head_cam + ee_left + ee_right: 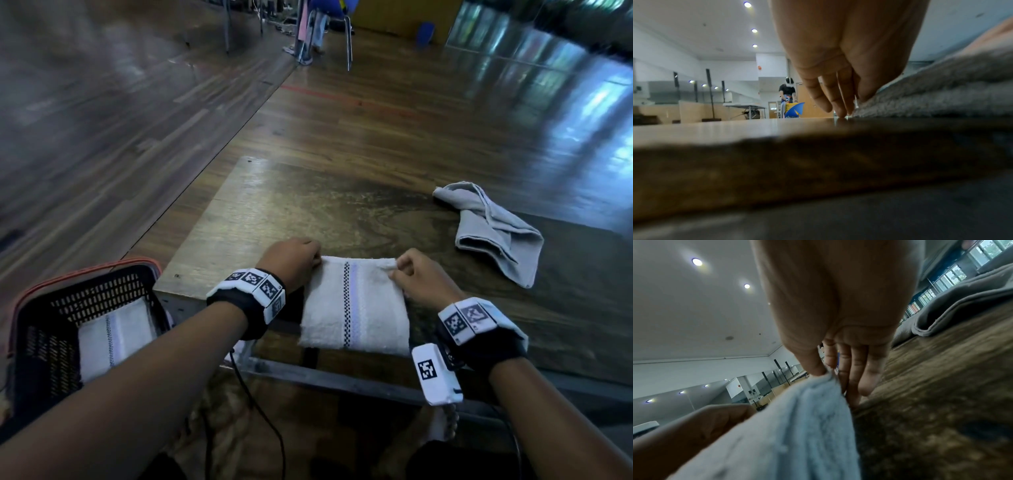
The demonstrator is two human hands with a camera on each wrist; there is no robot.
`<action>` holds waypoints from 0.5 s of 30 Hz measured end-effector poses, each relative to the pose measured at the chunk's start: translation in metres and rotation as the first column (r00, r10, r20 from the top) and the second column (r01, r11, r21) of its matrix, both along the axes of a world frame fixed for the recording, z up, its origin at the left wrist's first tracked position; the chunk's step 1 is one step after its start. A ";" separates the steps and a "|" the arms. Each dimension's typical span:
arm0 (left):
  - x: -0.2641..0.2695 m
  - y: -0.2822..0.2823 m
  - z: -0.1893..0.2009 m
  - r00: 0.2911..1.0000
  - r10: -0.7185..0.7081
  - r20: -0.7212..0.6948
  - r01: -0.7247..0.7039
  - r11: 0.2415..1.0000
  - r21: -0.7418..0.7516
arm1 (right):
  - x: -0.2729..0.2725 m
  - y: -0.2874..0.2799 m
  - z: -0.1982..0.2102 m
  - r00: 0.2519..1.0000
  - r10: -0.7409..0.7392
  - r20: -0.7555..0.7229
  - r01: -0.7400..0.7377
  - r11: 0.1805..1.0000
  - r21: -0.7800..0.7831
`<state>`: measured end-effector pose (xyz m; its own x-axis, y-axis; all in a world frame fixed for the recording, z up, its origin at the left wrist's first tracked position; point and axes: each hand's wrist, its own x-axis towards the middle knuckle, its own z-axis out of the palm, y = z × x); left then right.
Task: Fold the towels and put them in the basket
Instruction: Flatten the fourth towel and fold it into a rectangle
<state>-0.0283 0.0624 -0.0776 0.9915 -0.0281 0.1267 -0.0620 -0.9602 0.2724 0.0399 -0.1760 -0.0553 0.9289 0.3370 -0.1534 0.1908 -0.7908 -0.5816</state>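
Note:
A folded white towel (356, 308) with a dark checked stripe lies on the wooden table (308, 205) near its front edge. My left hand (317, 262) grips the towel's far left corner; in the left wrist view its fingertips (840, 113) touch the table beside the towel (931, 97). My right hand (399, 269) pinches the far right corner, with thumb and forefinger (813, 368) closed on the raised cloth (787, 434). A crumpled grey towel (493, 233) lies to the right. The black basket (85, 270) at the left holds another folded white towel (113, 335).
The basket stands below the table's left front corner, with a red rim. Wood floor stretches beyond the table. Chairs (329, 27) stand far back, and a person (787, 92) stands in the distance. The grey towel (962, 305) lies close to my right hand.

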 end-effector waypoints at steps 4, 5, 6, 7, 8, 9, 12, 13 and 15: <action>0.000 0.001 0.000 0.998 0.054 -0.015 -0.055 0.998 -0.029 | 0.000 0.003 0.002 1.000 -0.002 0.007 0.001 0.999 0.042; 0.000 0.000 0.000 0.998 0.065 -0.007 -0.065 0.997 -0.028 | 0.000 0.005 0.001 0.999 -0.009 0.031 0.008 0.999 0.034; 0.001 -0.001 0.001 0.997 0.073 0.001 -0.073 0.997 -0.022 | 0.000 0.006 0.000 0.998 -0.018 0.058 0.017 1.000 0.017; 0.002 -0.001 0.001 0.997 0.081 0.004 -0.081 0.997 -0.015 | 0.000 0.008 -0.002 0.997 -0.028 0.079 0.029 1.000 -0.005; 0.003 -0.002 0.002 0.996 0.092 0.003 -0.092 0.996 -0.011 | 0.000 0.009 -0.004 0.995 -0.036 0.090 0.039 0.999 -0.030; 0.004 -0.002 0.003 0.995 0.103 -0.004 -0.103 0.995 -0.011 | 0.000 0.010 -0.006 0.995 -0.040 0.095 0.045 0.998 -0.053; 0.006 -0.002 0.003 0.996 0.090 -0.004 -0.090 0.995 -0.043 | 0.001 0.011 -0.009 0.990 -0.035 0.137 0.044 0.997 -0.063; 0.006 -0.002 0.002 0.998 0.057 0.017 -0.056 0.997 -0.061 | 0.001 0.010 -0.009 0.985 -0.019 0.174 0.028 0.998 -0.054; 0.006 -0.004 0.001 0.997 -0.022 0.072 0.027 0.997 -0.070 | 0.002 0.008 -0.009 0.967 0.045 0.251 -0.035 0.998 -0.044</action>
<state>-0.0222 0.0587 -0.0770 0.9791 -0.0410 0.1992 -0.1071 -0.9365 0.3339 0.0419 -0.1677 -0.0640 0.9253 0.3728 0.0702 0.3589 -0.8005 -0.4800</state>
